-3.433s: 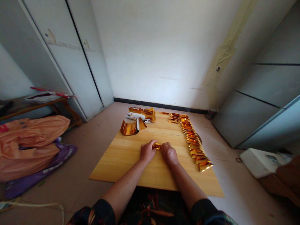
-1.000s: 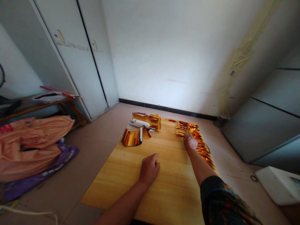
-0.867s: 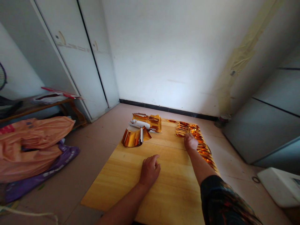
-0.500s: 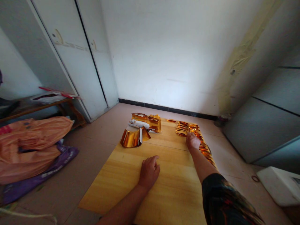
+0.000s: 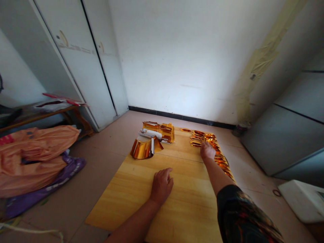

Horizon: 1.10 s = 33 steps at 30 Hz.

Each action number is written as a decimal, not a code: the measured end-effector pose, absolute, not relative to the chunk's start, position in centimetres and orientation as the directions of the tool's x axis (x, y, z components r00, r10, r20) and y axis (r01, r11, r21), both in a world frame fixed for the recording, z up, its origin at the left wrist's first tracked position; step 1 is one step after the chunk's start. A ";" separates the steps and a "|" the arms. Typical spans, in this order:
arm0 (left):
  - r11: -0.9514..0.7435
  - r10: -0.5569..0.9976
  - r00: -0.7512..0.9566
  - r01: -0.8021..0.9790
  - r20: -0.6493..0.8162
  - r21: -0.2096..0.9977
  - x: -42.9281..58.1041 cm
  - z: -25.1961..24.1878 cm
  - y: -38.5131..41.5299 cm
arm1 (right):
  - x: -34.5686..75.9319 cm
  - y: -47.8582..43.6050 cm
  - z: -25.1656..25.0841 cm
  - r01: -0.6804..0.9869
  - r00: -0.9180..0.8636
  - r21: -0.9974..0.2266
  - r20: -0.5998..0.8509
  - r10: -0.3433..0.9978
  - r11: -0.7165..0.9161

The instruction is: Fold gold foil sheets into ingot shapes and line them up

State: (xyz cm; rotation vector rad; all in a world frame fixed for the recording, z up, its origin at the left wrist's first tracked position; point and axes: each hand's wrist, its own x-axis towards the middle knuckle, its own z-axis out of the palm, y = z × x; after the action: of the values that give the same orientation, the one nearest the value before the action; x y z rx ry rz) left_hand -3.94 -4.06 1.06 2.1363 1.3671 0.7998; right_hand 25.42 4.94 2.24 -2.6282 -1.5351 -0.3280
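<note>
Orange bags (image 5: 35, 148) slumped by the wardrobe, contents hidden. On the wooden board (image 5: 131, 189), left hand (image 5: 161, 185) rests flat, loosely spread. Right hand (image 5: 207, 151) touches the row of folded gold foil pieces (image 5: 219, 159), grip hard to tell.

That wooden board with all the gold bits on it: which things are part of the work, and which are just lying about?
In use:
- wooden board
- row of folded gold pieces, under the right hand
- left hand, flat on the board
- curled gold foil
- stack of gold sheets

Lying about:
- orange bags
- purple bag
- white box
- cupboard doors
</note>
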 end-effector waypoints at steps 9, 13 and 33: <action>-0.394 0.916 0.334 0.647 0.222 0.652 -3.9 1.4 -4.2 | 22.6 4.1 2.8 0.940 0.329 0.022 0.213 0.920 -0.341; -0.399 0.915 0.325 0.643 0.239 0.654 -3.9 1.2 -4.1 | 19.7 4.6 2.6 0.997 0.057 -0.052 0.132 0.990 -0.050; -0.369 0.924 0.334 0.653 0.187 0.662 -3.8 1.4 -4.1 | 14.7 8.3 2.5 0.937 0.328 -0.091 -0.105 0.939 -0.337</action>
State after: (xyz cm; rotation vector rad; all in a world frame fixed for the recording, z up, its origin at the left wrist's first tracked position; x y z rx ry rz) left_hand -3.85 -4.07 1.37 2.1283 1.3816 0.7595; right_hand 14.69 8.35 2.48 -2.5483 -1.8006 0.2176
